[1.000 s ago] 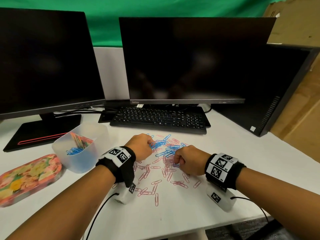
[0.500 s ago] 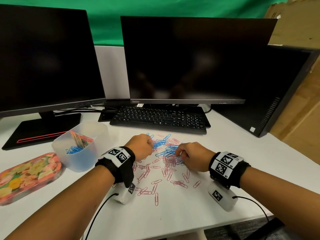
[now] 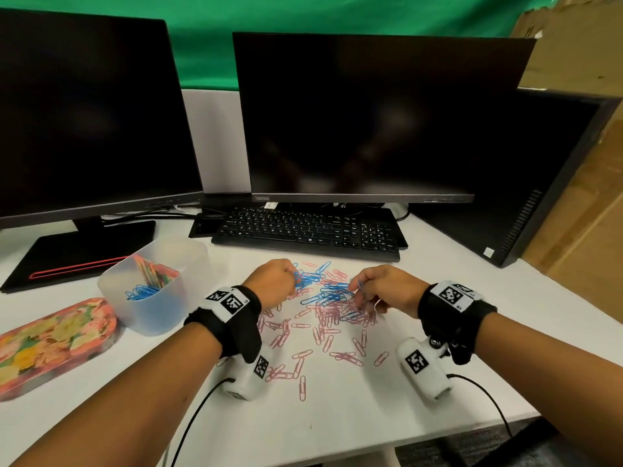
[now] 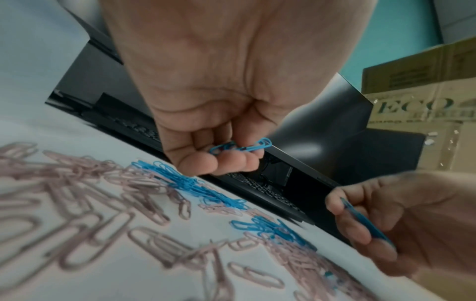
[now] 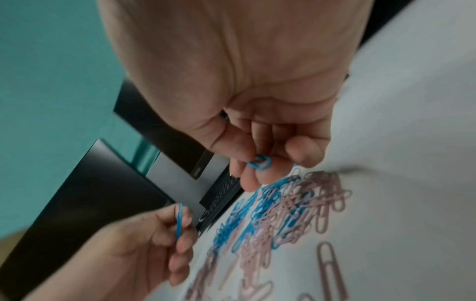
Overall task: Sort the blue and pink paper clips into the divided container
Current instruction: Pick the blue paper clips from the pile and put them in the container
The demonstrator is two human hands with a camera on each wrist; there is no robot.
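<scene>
Blue paper clips (image 3: pixel 323 291) and pink paper clips (image 3: pixel 323 318) lie mixed in a heap on the white desk. At the heap's left edge, my left hand (image 3: pixel 274 281) pinches blue clips (image 4: pixel 239 147) between thumb and curled fingers. My right hand (image 3: pixel 381 289), at the heap's right edge, pinches one blue clip (image 5: pixel 260 162) just above the pile. The translucent divided container (image 3: pixel 151 284) stands to the left, with blue clips (image 3: pixel 143 292) in its near compartment and a patterned divider.
A black keyboard (image 3: pixel 310 230) lies just behind the heap, with two dark monitors (image 3: pixel 371 123) behind it. A flowered lid (image 3: pixel 47 345) rests at the left near the container. A black computer case (image 3: pixel 526 183) stands at the right. Wrist cables trail toward the desk's front edge.
My right hand has moved up and to the right over the heap and lifted a blue clip. My left hand stays at the heap's left edge.
</scene>
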